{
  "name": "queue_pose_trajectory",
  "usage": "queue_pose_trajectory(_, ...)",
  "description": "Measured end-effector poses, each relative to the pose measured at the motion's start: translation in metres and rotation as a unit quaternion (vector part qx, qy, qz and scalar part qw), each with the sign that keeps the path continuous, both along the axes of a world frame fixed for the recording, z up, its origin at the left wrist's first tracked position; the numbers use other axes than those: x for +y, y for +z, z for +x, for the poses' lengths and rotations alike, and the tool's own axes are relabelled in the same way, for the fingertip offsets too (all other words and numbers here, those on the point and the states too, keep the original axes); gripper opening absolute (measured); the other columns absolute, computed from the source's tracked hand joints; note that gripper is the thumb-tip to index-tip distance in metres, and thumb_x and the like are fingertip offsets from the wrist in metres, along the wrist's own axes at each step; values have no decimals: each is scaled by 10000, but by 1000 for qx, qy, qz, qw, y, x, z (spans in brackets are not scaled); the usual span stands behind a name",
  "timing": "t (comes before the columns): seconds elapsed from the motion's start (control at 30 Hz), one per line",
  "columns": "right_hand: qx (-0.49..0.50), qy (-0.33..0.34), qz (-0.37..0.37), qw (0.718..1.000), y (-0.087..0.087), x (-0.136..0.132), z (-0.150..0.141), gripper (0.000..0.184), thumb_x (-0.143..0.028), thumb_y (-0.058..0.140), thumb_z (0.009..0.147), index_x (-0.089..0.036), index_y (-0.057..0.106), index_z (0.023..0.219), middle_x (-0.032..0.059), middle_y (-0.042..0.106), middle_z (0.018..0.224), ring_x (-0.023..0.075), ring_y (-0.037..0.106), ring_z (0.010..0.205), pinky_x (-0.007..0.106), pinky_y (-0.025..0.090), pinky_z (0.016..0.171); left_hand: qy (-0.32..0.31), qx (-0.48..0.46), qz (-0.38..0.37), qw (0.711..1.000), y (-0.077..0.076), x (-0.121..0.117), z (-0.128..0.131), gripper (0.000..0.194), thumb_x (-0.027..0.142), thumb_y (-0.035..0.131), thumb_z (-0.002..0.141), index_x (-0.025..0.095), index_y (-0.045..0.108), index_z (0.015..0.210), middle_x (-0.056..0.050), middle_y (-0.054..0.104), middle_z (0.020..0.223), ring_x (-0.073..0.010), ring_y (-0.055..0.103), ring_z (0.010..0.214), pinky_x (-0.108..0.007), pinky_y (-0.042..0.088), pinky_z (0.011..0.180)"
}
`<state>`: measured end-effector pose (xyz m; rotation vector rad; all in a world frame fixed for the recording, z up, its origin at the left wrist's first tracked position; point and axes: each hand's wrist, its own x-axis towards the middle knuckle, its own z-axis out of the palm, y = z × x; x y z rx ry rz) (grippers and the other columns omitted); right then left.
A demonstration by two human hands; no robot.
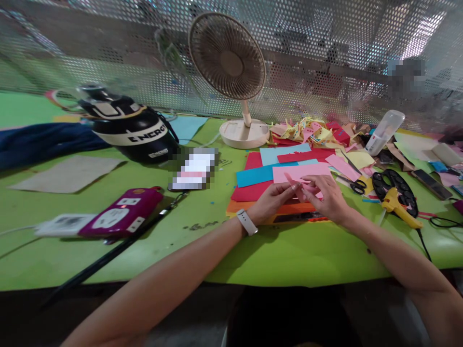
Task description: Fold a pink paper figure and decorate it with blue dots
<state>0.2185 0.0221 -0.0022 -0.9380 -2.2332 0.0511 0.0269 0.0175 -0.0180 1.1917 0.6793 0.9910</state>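
Observation:
Both of my hands meet over a stack of coloured paper near the middle right of the table. My left hand, with a pale band on its wrist, pinches a small strip of pink paper. On the other side of that strip, the fingers of my right hand are closed on it too. Beneath the hands lie a pink sheet, a blue strip and red sheets, with an orange sheet lower down. My fingers partly hide the pink strip.
A fan stands behind the stack, beside paper scraps. To the right lie scissors, a yellow glue gun and a clear bottle. Leftward are a black jug, a phone and a purple power strip.

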Motion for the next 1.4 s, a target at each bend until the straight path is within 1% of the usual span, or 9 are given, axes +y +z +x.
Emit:
queue_pose_trajectory(0.3,3,3,13,1000,1,0,0,259,-295,548,940,-230,621,1180,85,734,991,247,663,920,419,504,885,9,0,-10,1000,2,-1,0,445,594,791,715,154,738,754,-67,769,849,-191,705,834,-404,541,954)
queue_pose_trajectory(0.47,37,-48,9,998,6,9,7,260,-305,562,930,-238,625,1174,67,714,889,264,655,916,456,484,922,64,-37,-16,997,-2,5,1,466,606,815,672,172,760,830,-66,773,916,-224,702,914,-432,524,977)
queue_pose_trajectory(0.6,161,-95,12,982,10,19,14,341,-384,597,915,-232,574,1219,114,678,1112,277,618,1100,488,458,1008,109,-68,-9,992,-7,8,1,406,560,807,715,197,771,894,-45,764,1008,-218,667,1026,-427,511,1006)
queue_pose_trajectory(0.67,227,-90,-35,969,9,22,13,453,-476,638,882,-224,536,1244,131,644,1189,261,611,1128,463,484,998,125,-80,0,989,-7,8,1,383,553,799,729,218,775,914,-27,758,1030,-210,656,1048,-415,511,1011)
queue_pose_trajectory(0.73,271,-53,-135,952,6,23,10,531,-556,682,826,-211,538,1203,120,661,1115,234,653,1030,415,542,909,130,-80,15,988,-6,6,2,380,563,792,731,230,778,914,-15,755,1022,-205,657,1035,-408,512,1013)
queue_pose_trajectory(0.83,305,23,-301,903,0,20,1,520,-601,750,735,-194,597,1021,76,702,925,207,692,850,367,581,779,116,-43,52,991,-2,2,4,383,574,750,776,218,781,913,-19,759,971,-195,670,979,-396,500,1025)
queue_pose_trajectory(0.9,325,54,-358,874,-2,18,-4,490,-600,775,703,-193,635,935,62,729,882,205,702,822,373,583,791,107,-21,77,991,1,0,4,386,579,722,804,206,779,888,-24,760,930,-188,676,936,-385,496,1022)
queue_pose_trajectory(1.17,388,25,-386,837,-5,19,-7,427,-540,858,602,-194,708,803,23,743,808,180,685,781,359,561,834,96,-20,65,993,-1,-2,5,380,562,691,844,234,771,1018,-23,763,1011,-189,678,980,-382,489,1036)
queue_pose_trajectory(1.4,400,29,-402,823,-8,20,-7,434,-526,869,586,-177,711,789,22,742,781,166,674,744,338,550,801,91,-43,47,994,3,-5,6,358,557,738,801,213,774,898,-11,764,946,-179,685,930,-368,529,986)
